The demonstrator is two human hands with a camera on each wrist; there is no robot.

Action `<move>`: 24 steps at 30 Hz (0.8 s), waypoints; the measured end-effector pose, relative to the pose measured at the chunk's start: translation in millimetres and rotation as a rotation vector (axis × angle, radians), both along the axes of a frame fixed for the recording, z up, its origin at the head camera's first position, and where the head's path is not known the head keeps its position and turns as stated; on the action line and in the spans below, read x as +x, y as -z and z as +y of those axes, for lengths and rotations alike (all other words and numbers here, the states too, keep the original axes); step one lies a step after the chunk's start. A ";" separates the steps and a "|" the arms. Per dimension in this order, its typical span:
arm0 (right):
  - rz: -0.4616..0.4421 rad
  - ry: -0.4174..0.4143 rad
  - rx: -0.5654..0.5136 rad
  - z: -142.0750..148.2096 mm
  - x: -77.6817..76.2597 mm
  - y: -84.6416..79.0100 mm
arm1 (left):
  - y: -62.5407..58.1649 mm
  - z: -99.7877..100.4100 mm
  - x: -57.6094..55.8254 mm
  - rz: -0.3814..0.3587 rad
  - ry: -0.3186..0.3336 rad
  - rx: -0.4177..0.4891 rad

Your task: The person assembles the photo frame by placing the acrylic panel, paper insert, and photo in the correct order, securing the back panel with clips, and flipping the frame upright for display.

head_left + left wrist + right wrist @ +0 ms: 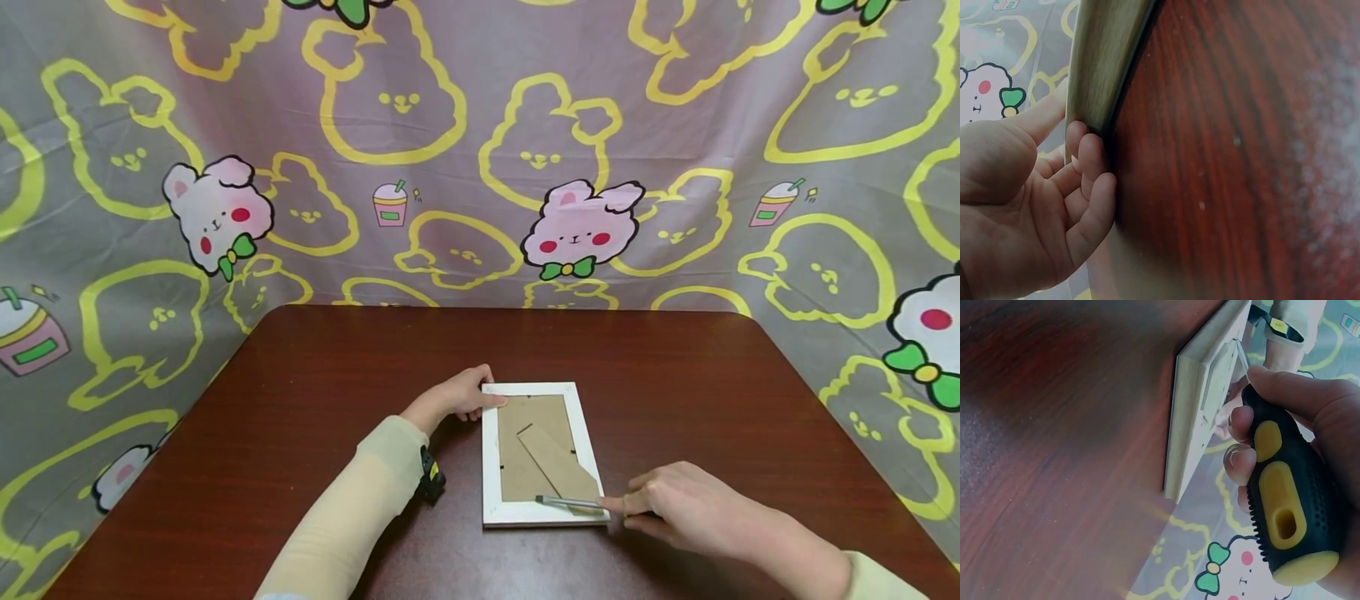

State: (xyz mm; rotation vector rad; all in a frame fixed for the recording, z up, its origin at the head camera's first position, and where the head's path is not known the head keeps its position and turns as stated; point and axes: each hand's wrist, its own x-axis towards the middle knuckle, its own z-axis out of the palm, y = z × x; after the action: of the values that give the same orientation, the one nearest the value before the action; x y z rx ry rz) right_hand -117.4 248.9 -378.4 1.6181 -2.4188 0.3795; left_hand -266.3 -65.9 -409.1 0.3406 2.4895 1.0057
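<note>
A white picture frame (491, 450) lies face down on the table, its brown backing board (513, 433) and slanted stand flap (558, 462) facing up. Small dark tabs show along the inner edge of the border. At the far left corner my left hand (465, 393) grips the frame, thumb on top and fingers against the side. My right hand (686, 508) holds a flat-head screwdriver (573, 502) by its black and yellow handle (1279, 494). The shaft crosses the near right corner, and its tip sits over the near border beside the backing board.
The dark red-brown table (360, 358) has rounded far corners. A patterned curtain (465, 192) with cartoon animals hangs behind it and along both sides. A black strap with a small device (431, 477) is on my left wrist.
</note>
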 end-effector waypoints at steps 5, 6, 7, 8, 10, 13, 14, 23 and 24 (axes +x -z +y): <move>-0.004 0.014 0.004 -0.9 0.6 -0.8 | -0.4 -0.1 -0.1 -0.005 0.004 0.003; -0.001 0.016 0.004 -1.2 0.5 -0.8 | -0.6 -0.1 -0.2 -0.005 0.003 0.002; 0.000 0.019 0.003 -1.5 0.4 -0.7 | -0.8 -0.1 -0.2 -0.005 0.002 0.003; 0.002 0.019 0.004 -1.8 0.3 -0.4 | -0.9 -0.1 -0.3 -0.005 0.003 0.003; -0.001 0.023 0.008 -2.2 0.1 0.5 | -1.2 -0.1 -0.2 -0.007 0.003 0.004; -0.014 0.026 0.017 -2.9 -0.1 1.6 | -1.0 -0.1 -0.2 -0.009 0.006 0.005; -0.019 0.028 0.023 -3.3 -0.2 1.7 | -1.0 -0.2 -0.2 -0.007 0.005 0.003; -0.031 0.023 0.037 -7.4 -3.4 -0.6 | 0.7 -1.1 -2.3 0.002 0.009 0.009; -0.030 0.018 0.034 -7.4 -3.6 -0.5 | 1.0 -1.1 -2.1 0.000 0.010 0.009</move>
State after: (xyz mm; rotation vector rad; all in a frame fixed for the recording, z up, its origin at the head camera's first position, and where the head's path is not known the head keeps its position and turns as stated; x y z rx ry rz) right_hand -121.0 241.5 -378.0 1.6144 -2.4731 0.3638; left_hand -268.4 -67.0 -410.1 0.3560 2.4820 1.0126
